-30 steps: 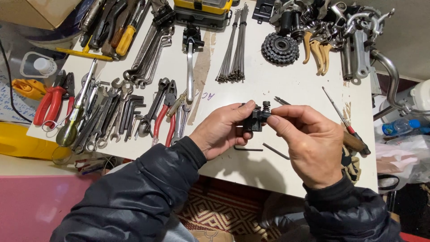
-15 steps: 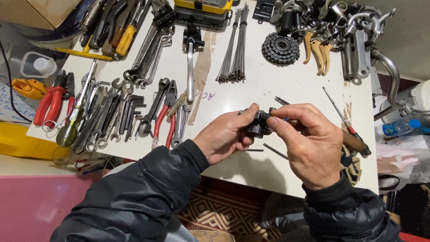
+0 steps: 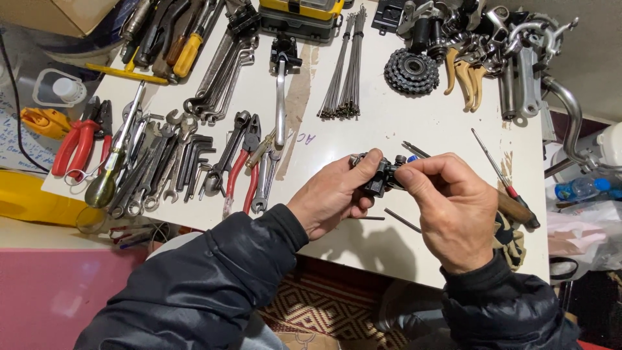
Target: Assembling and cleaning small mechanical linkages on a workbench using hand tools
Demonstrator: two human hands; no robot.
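black metal part (image 3: 378, 178) sits pinched between left hand (image 3: 334, 198) and right hand (image 3: 447, 204) grips.

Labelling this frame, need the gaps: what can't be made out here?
Head view only:
- Small black part: mostly covered by the left hand and right hand; its shape is unclear.
- Right fingertips: what they pinch is too small to tell.
- Yellow case: cut off by the top edge.
- Curved metal tube: its far end passes the table edge.
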